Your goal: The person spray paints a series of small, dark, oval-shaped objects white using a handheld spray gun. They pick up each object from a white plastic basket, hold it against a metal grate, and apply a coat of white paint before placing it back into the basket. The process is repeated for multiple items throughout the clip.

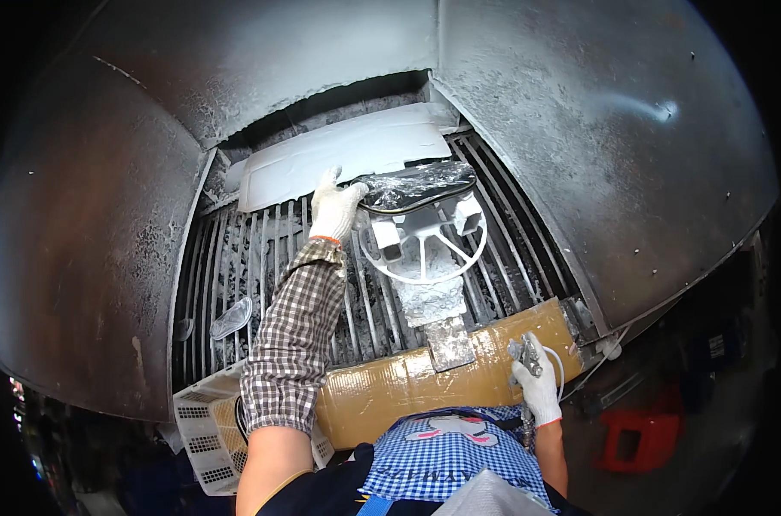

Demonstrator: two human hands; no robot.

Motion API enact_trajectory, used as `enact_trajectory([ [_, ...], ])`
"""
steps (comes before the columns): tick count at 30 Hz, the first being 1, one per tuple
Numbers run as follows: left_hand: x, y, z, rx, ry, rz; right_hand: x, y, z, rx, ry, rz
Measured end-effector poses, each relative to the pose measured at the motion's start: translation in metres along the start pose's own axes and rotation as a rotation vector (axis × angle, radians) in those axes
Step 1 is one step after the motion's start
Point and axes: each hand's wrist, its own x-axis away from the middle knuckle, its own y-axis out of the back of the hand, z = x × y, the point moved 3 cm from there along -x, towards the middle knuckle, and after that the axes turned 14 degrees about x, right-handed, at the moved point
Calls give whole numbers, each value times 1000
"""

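My left hand (334,205), in a white knit glove, grips the left end of a glossy black oblong panel (418,187) with rounded ends. Whitish streaks cover part of its shiny top. The panel sits at the far side of a white wheel-shaped stand (424,258), by two white blocks (388,237). Low on the right, my right hand (538,384), also gloved, is closed around a metal spray gun (526,353). A pale hose (560,370) curves beside that hand. The gun is well apart from the panel.
Powder-dusted metal walls (657,155) enclose a slatted grate (274,249). A white board (343,155) lies at the back. Brown taped cardboard (382,383) lines the front edge. A white plastic basket (210,430) stands front left; a red stool (638,440) is low right.
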Motion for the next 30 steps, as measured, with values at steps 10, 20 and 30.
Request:
enact_trajectory([
  [10,1,10,21,123,27,15,3,-2,10,-3,101,-56],
  [20,104,27,109,535,338,-319,-3,-3,125,-71,385,-30],
  [30,179,-43,130,1069,484,261,-31,-61,229,-211,632,199],
])
